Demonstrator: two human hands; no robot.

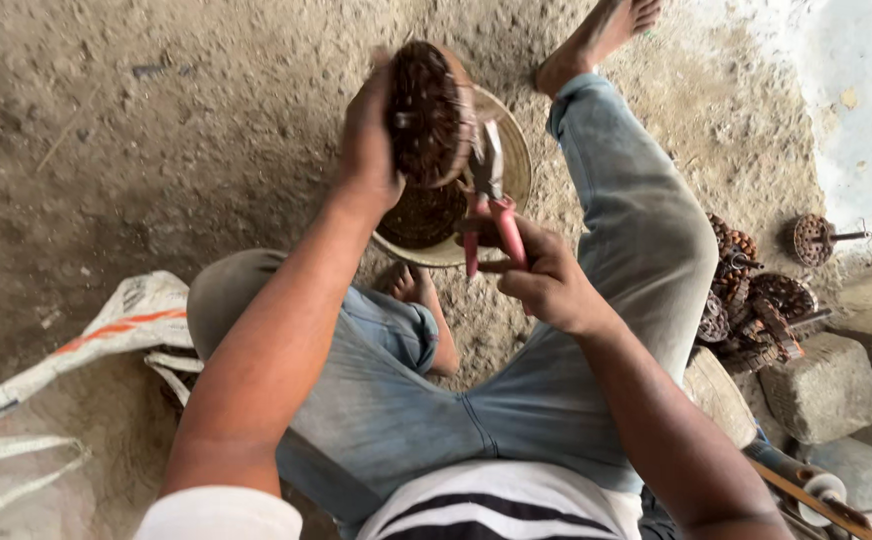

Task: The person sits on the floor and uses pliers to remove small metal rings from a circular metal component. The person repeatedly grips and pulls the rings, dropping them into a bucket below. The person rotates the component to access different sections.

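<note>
Overhead, the left hand [368, 140] clasps a rusty wound rotor [428, 112] while the right hand's [541, 275] grip squeezes red-handled pliers [488, 205].

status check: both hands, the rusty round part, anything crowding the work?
Left hand grips rusty round part over bowl. Right hand grips red-handled pliers, tips at its rim. Nothing crowding.

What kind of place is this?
Likely an informal scrap or repair workspace, outdoors or in a yard: bare dirt floor, a pile of rusty motor parts beside a stone block, and a woven sack.
</note>
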